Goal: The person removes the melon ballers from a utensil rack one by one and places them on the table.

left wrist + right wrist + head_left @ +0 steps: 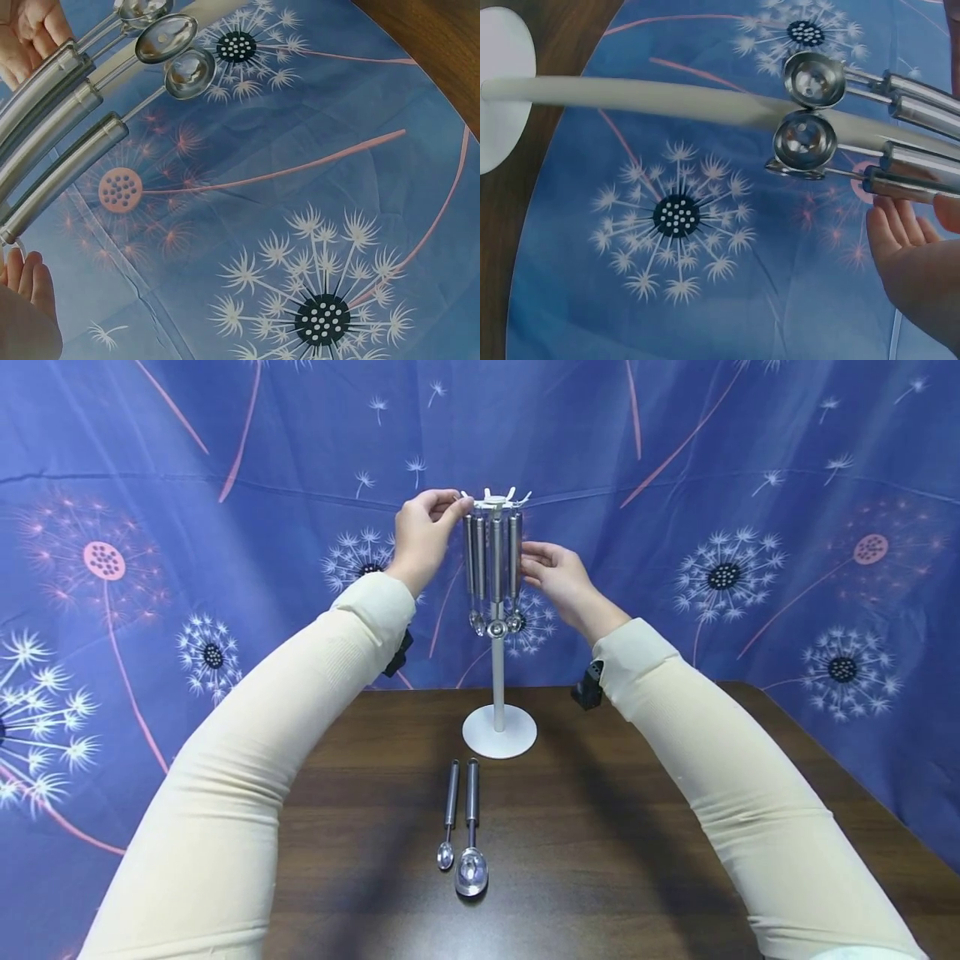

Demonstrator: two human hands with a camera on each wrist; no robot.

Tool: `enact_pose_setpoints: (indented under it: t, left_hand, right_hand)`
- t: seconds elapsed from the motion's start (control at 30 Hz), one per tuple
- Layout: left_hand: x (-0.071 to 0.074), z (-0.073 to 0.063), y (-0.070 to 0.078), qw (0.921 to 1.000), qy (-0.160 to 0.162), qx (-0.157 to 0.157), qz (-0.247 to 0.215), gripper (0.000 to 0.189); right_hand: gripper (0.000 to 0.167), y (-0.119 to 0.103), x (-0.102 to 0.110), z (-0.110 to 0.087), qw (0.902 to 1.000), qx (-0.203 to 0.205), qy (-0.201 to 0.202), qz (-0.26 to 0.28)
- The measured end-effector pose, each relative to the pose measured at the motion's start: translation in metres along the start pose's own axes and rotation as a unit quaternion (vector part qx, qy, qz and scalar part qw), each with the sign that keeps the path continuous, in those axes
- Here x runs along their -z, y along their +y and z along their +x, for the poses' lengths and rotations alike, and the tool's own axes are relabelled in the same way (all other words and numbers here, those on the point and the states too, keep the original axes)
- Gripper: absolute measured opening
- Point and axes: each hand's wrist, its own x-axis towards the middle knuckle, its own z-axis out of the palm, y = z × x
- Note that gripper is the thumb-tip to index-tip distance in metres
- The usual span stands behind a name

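Observation:
A white stand (498, 672) with a ring of hooks at its top carries several hanging metal scoops (496, 560), with tubular handles and small round bowls. My left hand (426, 535) is at the hooks on the left side, its thumb and fingertips pinching the top end of a scoop handle (64, 178); the exact contact is partly hidden. On the other side, my right hand (558, 575) has its fingers loosely extended beside the rightmost handle. In the right wrist view its fingertips seem to touch a handle (907, 184) from below.
Two more metal scoops lie on the brown wooden table (600, 793) in front of the stand: a small one (446, 855) and a larger one (472, 870), bowls toward me. A blue dandelion-patterned cloth (585, 435) hangs behind the table.

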Motion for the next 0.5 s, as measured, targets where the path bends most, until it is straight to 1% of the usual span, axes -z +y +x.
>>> enact_pose_setpoints:
  t: [0.07, 0.13, 0.23, 0.3, 0.5]
  left_hand:
    - [-0.0002, 0.0000, -0.0002, 1.0000, -0.001, 0.001, 0.001, 0.037]
    - [-0.0005, -0.0002, -0.0005, 1.0000, -0.001, 0.001, 0.004, 0.037]
    - [-0.0009, -0.0004, -0.0006, 1.0000, -0.002, 0.002, 0.006, 0.038]
    - [-0.0010, -0.0006, -0.0008, 1.0000, -0.002, 0.002, 0.006, 0.039]
    - [-0.0003, -0.0009, -0.0012, 1.0000, -0.001, 0.004, 0.008, 0.039]
  right_hand:
    - [0.041, 0.0024, -0.0007, 0.0019, 0.9997, 0.018, -0.003, -0.015]
    - [0.039, 0.0046, -0.0016, 0.0029, 0.9988, 0.035, 0.003, -0.033]
    - [0.035, 0.0075, -0.0026, 0.0028, 0.9953, 0.063, 0.023, -0.070]
    - [0.033, 0.0084, -0.0035, 0.0026, 0.9925, 0.075, 0.040, -0.088]
    - [0.029, 0.0065, -0.0038, 0.0038, 0.9868, 0.104, 0.074, -0.099]
